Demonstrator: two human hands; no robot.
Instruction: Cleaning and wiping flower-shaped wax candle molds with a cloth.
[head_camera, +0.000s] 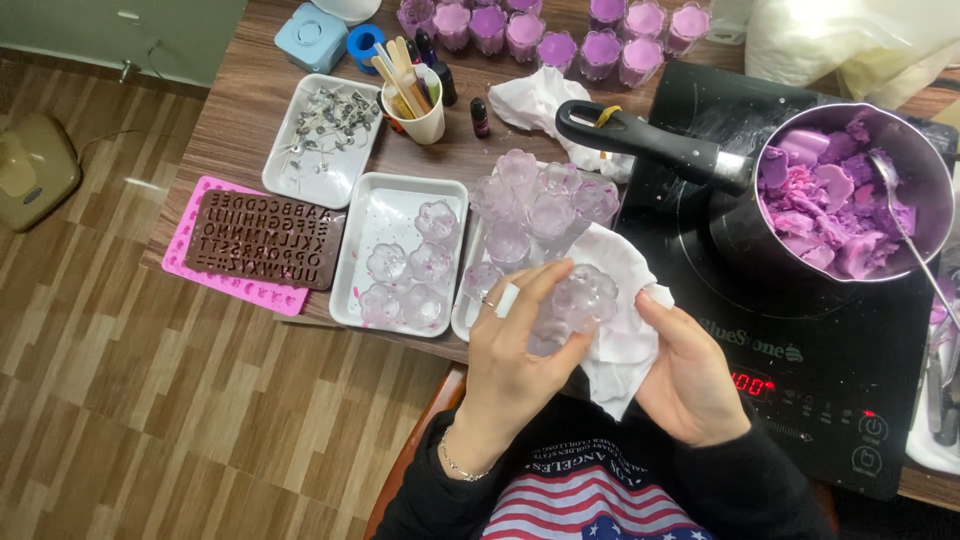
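1. My left hand (520, 345) is curled around a clear flower-shaped glass cup (580, 298), fingers closed on its near and left sides, holding it up just above the near edge of the counter (250, 95).
2. My right hand (690, 375) is closed on a white cloth (625, 345), pressing it against the right and underside of that cup; the cloth wraps beneath the cup.
3. Just beyond the held cup stands a cluster of clear cups (540, 205) of the same kind, stacked on a white tray whose edge is mostly hidden.
4. Left of them, a second white tray (400, 250) holds five more clear cups, lying flat.
5. Farther left lie a brown letter mould (265, 240) on top of a pink mould (235, 285), and far of those a tray of metal wick holders (322, 135).
6. A paper cup with wooden sticks (412, 95) stands at the far middle, near small dark bottles.
7. On the right, a pot of purple wax chunks (850, 195) with a spoon in it sits on a black induction hob (800, 340).
8. Along the far edge stands a row of filled purple cups (560, 30).
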